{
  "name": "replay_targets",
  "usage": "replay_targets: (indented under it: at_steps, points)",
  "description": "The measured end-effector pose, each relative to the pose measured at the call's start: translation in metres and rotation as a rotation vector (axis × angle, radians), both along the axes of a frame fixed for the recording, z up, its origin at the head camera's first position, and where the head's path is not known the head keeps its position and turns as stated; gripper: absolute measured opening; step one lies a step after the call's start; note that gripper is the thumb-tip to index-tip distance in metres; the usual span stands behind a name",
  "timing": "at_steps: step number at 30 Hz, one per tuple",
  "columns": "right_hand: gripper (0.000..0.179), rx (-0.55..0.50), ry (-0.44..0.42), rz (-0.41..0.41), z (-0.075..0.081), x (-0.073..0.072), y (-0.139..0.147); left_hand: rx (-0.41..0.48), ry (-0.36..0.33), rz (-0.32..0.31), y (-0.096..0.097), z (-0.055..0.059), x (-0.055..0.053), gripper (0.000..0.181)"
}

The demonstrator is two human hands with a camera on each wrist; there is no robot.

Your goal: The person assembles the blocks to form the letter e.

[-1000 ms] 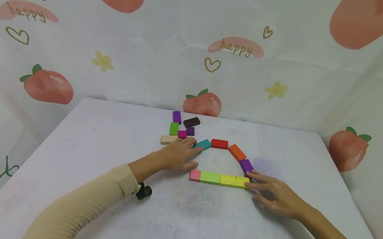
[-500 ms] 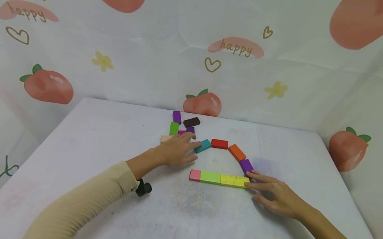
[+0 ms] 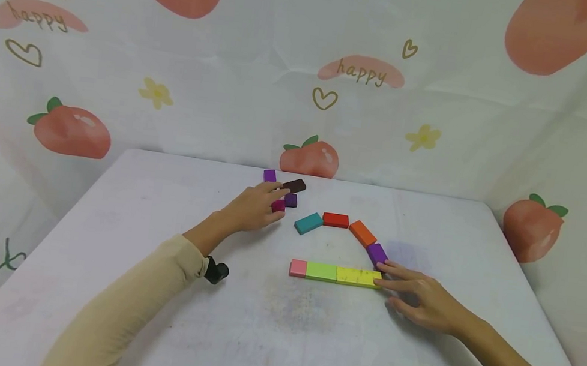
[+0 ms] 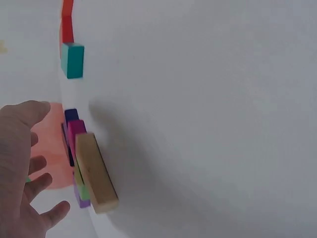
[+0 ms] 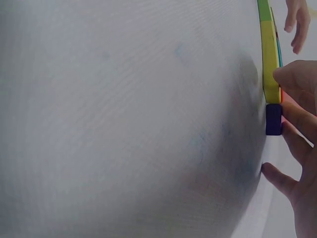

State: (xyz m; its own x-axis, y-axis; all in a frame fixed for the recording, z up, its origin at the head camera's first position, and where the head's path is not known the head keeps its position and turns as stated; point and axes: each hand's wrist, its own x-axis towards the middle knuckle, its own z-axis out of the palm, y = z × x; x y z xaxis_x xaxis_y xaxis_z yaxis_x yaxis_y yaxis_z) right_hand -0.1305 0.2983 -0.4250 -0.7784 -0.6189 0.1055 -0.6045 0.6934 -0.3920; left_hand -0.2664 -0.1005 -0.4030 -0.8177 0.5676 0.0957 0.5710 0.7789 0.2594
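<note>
Blocks (image 3: 307, 223) on a smudged worktop (image 3: 200, 335)
Peach-print cloth (image 3: 263, 16) behind; left hand (image 3: 249, 207) hovers, fingers apart; right hand (image 3: 421, 298), fingers spread, touches the yellow block (image 3: 353, 277).

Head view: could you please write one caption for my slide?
Left hand over the far cluster of blocks, right hand touching the yellow block.
</note>
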Motion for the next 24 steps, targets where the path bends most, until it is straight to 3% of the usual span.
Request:
replay_targets:
  at_steps: [9,14,18,24]
  points:
    - [0.039,-0.009,0.001,0.003,-0.002,-0.001,0.001,-0.007,0.021,-0.026,-0.029,-0.008,0.003,0.051]
    - [0.038,-0.005,0.016,0.007,-0.002,0.000,0.000,-0.001,0.004,-0.002,-0.042,-0.010,0.007,0.054]
    - [0.038,-0.001,0.045,0.014,0.000,0.001,-0.001,0.021,-0.022,0.018,-0.050,-0.010,0.009,0.057]
    - [0.038,0.004,0.061,0.019,0.001,0.001,-0.001,0.088,-0.028,-0.006,-0.058,-0.014,0.012,0.055]
